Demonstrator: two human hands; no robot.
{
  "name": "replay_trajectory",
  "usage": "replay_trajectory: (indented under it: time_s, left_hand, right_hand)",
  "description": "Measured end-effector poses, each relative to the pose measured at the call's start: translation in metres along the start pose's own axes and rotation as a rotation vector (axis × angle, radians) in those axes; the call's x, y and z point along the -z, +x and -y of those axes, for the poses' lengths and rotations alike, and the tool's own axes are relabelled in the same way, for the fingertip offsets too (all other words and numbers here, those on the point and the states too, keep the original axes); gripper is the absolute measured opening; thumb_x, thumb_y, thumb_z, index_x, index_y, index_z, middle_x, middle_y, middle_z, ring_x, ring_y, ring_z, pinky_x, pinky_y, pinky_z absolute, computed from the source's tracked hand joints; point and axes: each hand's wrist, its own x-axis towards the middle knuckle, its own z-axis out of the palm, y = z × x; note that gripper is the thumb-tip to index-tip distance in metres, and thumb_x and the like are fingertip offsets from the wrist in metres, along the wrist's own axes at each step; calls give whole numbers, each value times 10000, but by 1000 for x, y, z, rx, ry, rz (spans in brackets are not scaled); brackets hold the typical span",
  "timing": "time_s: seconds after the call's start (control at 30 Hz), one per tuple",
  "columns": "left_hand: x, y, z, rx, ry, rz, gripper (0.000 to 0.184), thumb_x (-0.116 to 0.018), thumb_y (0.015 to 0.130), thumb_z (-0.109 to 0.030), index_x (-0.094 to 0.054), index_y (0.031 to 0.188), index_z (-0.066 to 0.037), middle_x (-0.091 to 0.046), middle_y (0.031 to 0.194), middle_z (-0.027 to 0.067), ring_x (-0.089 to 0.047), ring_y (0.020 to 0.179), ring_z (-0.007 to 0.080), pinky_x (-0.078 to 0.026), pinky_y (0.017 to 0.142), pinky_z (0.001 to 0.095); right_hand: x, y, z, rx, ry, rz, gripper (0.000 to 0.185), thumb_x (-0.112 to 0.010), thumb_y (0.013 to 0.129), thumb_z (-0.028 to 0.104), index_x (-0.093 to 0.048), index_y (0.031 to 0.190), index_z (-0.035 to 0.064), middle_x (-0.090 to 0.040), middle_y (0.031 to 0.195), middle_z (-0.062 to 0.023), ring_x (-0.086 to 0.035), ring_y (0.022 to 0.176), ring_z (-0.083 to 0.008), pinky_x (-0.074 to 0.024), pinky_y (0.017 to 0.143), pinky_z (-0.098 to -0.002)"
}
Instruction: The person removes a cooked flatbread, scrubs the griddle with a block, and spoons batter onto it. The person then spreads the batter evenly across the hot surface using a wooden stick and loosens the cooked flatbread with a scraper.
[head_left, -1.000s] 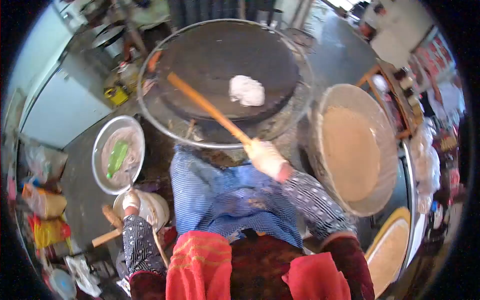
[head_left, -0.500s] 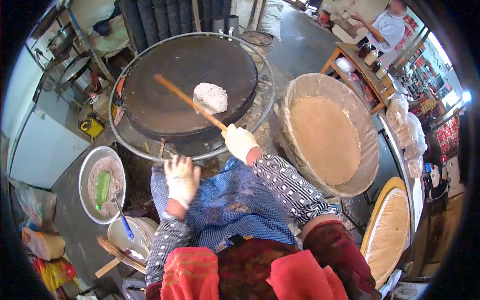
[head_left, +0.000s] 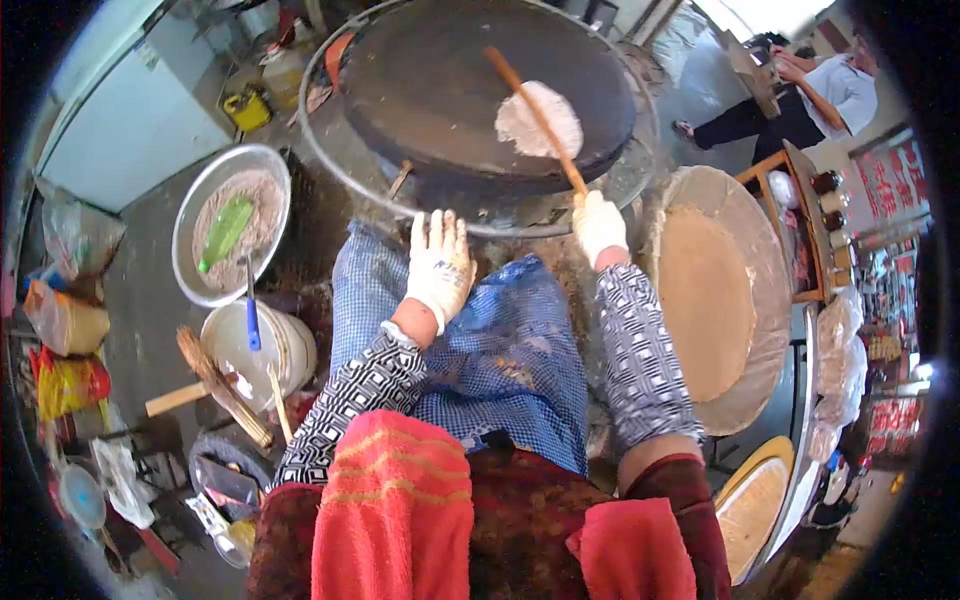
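My right hand (head_left: 600, 225), in a white work glove, grips the near end of a wooden stick (head_left: 563, 155). The stick slants up and left across a pale, flattened mass of dough or batter (head_left: 515, 130) on the right part of a large round dark griddle (head_left: 430, 80). My left hand (head_left: 440, 265), also gloved, rests with fingers stretched out on the blue checked apron (head_left: 530, 340) over my lap. It holds nothing. A metal ring (head_left: 303, 105) runs around the griddle, just beyond both hands.
Left stands a metal basin (head_left: 182, 250) of pinkish mixture with a green bottle (head_left: 228, 232). Below are a white bucket (head_left: 300, 365), a blue-handled tool (head_left: 252, 325) and a brush (head_left: 220, 385). Right is a lined round basket (head_left: 770, 330). A person (head_left: 845, 95) stands at the back right.
The view has shifted and turned. The pale mass lies flatter and wider, and the stick now crosses over it. My right hand still grips the stick; my left remains on the apron.
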Motion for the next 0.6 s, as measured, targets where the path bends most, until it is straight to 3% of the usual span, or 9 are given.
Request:
replay_trajectory:
  time_s: [0.2,0.23,0.37,0.43,0.47,0.6]
  left_hand:
    - [-6,-1,2,15,13,-44,673,-557,882,-371,-418,1389,49,-415,1455,216,-311,1394,356,-118,1173,518]
    - [-4,-1,2,14,22,-24,676,-556,881,-378,-420,1389,46,-417,1455,210,-308,1396,349,-120,1173,514]
    - [-8,2,5,19,52,5,670,-547,888,-397,-433,1385,38,-421,1457,195,-316,1398,339,-112,1177,515]
    - [-6,4,5,38,59,20,668,-537,894,-404,-432,1390,32,-424,1457,191,-317,1400,340,-103,1178,518]
    - [-6,2,5,42,65,10,665,-536,896,-404,-433,1390,29,-425,1456,191,-318,1399,338,-102,1178,519]
    - [-7,0,11,60,93,1,647,-532,900,-401,-451,1379,25,-428,1457,186,-329,1395,330,-106,1177,520]
  right_hand:
    - [1,-11,11,71,-44,17,385,-401,996,364,-546,969,8,-649,844,-276,-642,825,-439,-504,750,-530]
    - [-1,3,-8,9,-62,2,383,-405,993,372,-548,972,18,-650,848,-280,-642,823,-440,-498,753,-534]
    - [2,7,-8,142,-142,-153,366,-417,986,376,-558,968,39,-653,807,-271,-642,783,-452,-497,737,-547]
    - [6,-5,-1,177,-201,-22,356,-433,981,375,-554,964,41,-653,803,-261,-638,784,-453,-496,729,-544]
    - [6,0,-14,71,-130,-18,347,-449,975,364,-546,945,32,-647,794,-261,-632,773,-457,-492,720,-544]
    - [1,10,-24,158,-163,-191,309,-459,970,354,-545,938,59,-628,745,-273,-629,739,-455,-488,705,-543]
